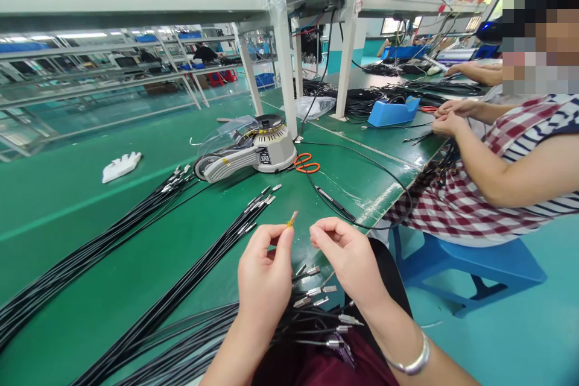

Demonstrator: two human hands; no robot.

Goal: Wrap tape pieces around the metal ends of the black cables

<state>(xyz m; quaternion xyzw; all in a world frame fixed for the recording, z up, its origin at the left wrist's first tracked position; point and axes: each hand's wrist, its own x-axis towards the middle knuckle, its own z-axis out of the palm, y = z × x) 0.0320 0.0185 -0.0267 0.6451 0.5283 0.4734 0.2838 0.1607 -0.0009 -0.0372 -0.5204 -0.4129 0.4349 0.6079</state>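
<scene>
The person's left hand [265, 268] is narrowed to a pinch, thumb and forefinger holding a cable end [291, 221] wrapped in yellow, its metal tip pointing up and away above the green table [90, 307]. The right hand [346, 253] is just beside it, apart from the cable end, with thumb and forefinger drawn close together; whether anything sits between them cannot be told. A silver bangle [415, 357] circles the right wrist. Beneath both hands, a near bundle of black cables [208, 329] stretches across the table edge and over the lap, metal connectors toward the right. A middle bundle [194, 271] lies on the table to the left, and a far bundle [99, 244] lies beyond that. Past the hands stands a grey tape dispenser [257, 154], with orange-handled scissors [308, 163] just to its right and a black pen-like tool [335, 202] nearer the table's edge. A white glove [122, 167] rests at the far left. To the right, a co-worker in a checked apron [479, 187] sits on a blue stool [484, 265], both hands together near a blue holder [393, 112].
</scene>
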